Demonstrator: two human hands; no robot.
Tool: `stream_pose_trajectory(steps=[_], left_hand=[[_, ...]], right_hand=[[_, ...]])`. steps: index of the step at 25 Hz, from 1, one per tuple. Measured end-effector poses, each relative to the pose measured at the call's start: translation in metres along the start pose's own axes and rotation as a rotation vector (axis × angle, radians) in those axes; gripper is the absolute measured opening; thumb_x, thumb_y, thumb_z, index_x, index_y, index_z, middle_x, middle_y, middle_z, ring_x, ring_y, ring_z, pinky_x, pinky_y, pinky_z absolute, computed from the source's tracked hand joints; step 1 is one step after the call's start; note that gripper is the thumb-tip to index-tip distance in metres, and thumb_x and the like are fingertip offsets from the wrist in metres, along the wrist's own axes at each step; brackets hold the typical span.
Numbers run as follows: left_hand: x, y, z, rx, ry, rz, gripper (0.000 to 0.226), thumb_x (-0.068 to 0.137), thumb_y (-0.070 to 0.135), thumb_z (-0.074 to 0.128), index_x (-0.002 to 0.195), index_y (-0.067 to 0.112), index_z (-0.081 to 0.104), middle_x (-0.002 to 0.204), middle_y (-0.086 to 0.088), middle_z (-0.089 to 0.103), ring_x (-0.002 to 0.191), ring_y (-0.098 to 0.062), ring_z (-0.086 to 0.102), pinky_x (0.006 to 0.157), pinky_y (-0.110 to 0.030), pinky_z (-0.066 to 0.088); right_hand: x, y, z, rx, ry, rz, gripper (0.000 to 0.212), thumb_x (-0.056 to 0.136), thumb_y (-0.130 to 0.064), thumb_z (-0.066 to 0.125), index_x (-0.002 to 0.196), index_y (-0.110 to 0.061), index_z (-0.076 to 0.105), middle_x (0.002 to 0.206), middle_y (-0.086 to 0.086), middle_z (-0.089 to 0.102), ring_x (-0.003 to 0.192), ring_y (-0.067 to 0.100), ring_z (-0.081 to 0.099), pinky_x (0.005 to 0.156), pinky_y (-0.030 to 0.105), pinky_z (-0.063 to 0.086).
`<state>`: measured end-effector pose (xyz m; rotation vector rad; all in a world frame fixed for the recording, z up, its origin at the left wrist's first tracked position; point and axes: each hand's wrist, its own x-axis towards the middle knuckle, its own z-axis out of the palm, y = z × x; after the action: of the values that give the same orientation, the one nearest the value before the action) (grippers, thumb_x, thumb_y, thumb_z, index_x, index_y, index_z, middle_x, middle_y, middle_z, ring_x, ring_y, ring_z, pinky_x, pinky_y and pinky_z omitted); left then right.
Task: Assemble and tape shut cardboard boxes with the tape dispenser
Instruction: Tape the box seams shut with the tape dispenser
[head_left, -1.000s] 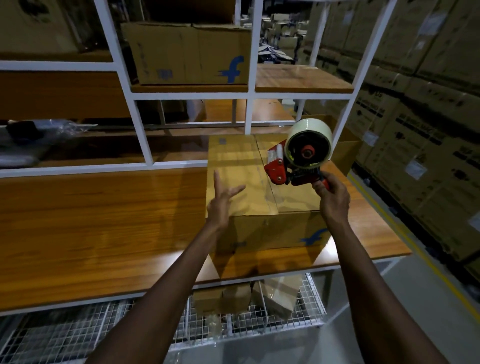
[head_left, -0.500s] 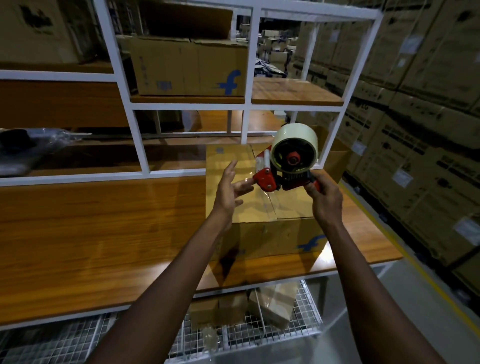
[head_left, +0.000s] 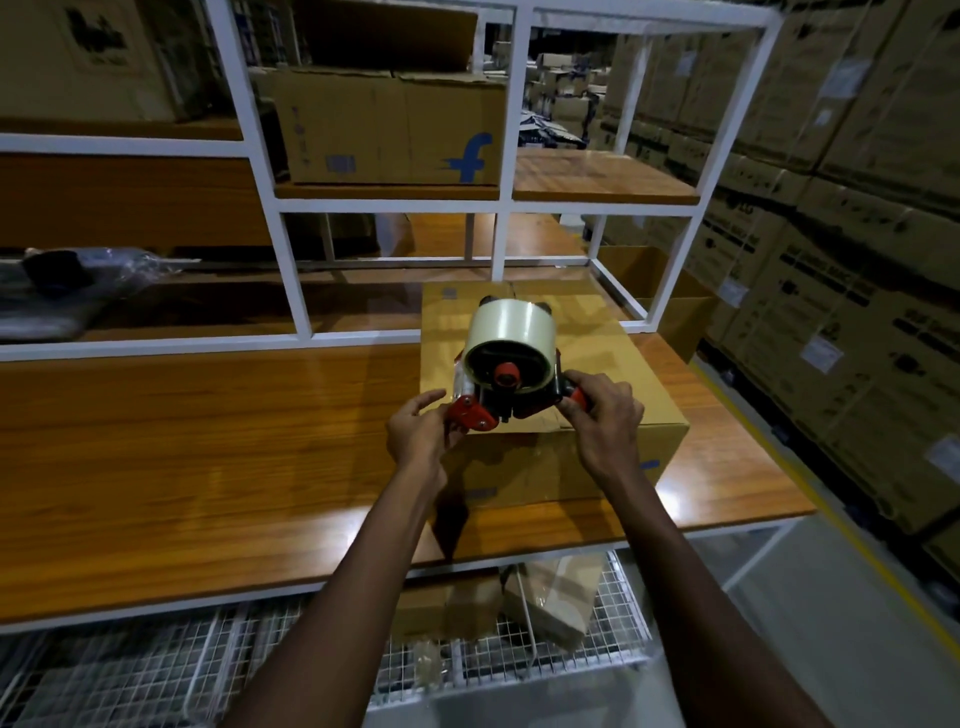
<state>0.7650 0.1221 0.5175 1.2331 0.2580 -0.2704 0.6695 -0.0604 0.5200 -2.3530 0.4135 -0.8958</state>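
Toward the right end of the wooden table, close to its front edge, a closed cardboard box sits with its top flaps folded down and a blue logo partly visible on its front face. Held over the near side of the box top is a red-and-black tape dispenser carrying a fat roll of clear tape. The right hand has its grip wrapped tight round the dispenser's red handle, fingers curled over it. The left hand meets the dispenser's red nose, thumb and fingertips drawn together in a pinching grip there; whether a loose end of tape lies between them cannot be told. Behind the table rises a white metal rack, and on its upper shelf stands a larger carton printed with a blue "f". Beyond the table's far right corner is an open brown box. Under the table, a wire mesh shelf holds a few small parcels. Tall stacks of cartons line the right side.
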Motion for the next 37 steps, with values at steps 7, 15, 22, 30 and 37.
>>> stream_pose_trajectory(steps=[7,15,22,30,37], left_hand=[[0.007,-0.001,-0.044,0.089,0.095,0.111,0.039,0.087,-0.002,0.066,0.121,0.017,0.065,0.082,-0.009,0.072,0.055,-0.01,0.06,0.051,-0.024,0.052],[0.045,0.011,-0.078,0.146,0.145,0.053,0.04,0.086,-0.003,0.068,0.124,0.008,0.062,0.081,-0.012,0.072,0.056,-0.01,0.06,0.047,-0.018,0.051],[0.052,-0.018,-0.083,0.114,0.146,0.011,0.033,0.087,-0.003,0.066,0.118,0.007,0.064,0.08,-0.013,0.071,0.053,-0.01,0.06,0.045,-0.019,0.049],[0.059,-0.02,-0.082,0.1,0.138,0.111,0.029,0.087,0.001,0.068,0.112,0.013,0.066,0.079,-0.007,0.072,0.057,-0.009,0.064,0.049,-0.021,0.052],[0.06,-0.046,-0.078,0.145,0.104,0.029,0.023,0.088,0.004,0.069,0.111,0.008,0.066,0.079,-0.009,0.071,0.057,-0.013,0.062,0.049,-0.025,0.052]], right_hand=[[-0.007,-0.007,0.022,0.134,-0.092,0.026,0.032,0.089,-0.019,0.066,0.12,-0.022,0.066,0.106,0.0,0.065,0.102,0.024,0.046,0.091,0.05,0.037],[0.02,0.0,0.028,0.111,-0.148,0.01,0.032,0.089,-0.018,0.067,0.121,-0.02,0.067,0.107,0.005,0.067,0.105,0.029,0.048,0.093,0.057,0.038],[0.021,0.014,0.031,0.083,-0.19,0.0,0.032,0.089,-0.017,0.066,0.121,-0.02,0.067,0.105,0.002,0.066,0.105,0.028,0.047,0.093,0.059,0.037],[0.025,0.013,0.027,0.089,-0.172,-0.032,0.033,0.089,-0.014,0.066,0.121,-0.021,0.066,0.098,-0.009,0.06,0.1,0.026,0.046,0.089,0.063,0.038],[0.023,0.023,0.03,-0.012,-0.21,-0.088,0.033,0.086,-0.037,0.057,0.117,-0.033,0.066,0.095,-0.012,0.063,0.097,0.026,0.051,0.084,0.061,0.042]])
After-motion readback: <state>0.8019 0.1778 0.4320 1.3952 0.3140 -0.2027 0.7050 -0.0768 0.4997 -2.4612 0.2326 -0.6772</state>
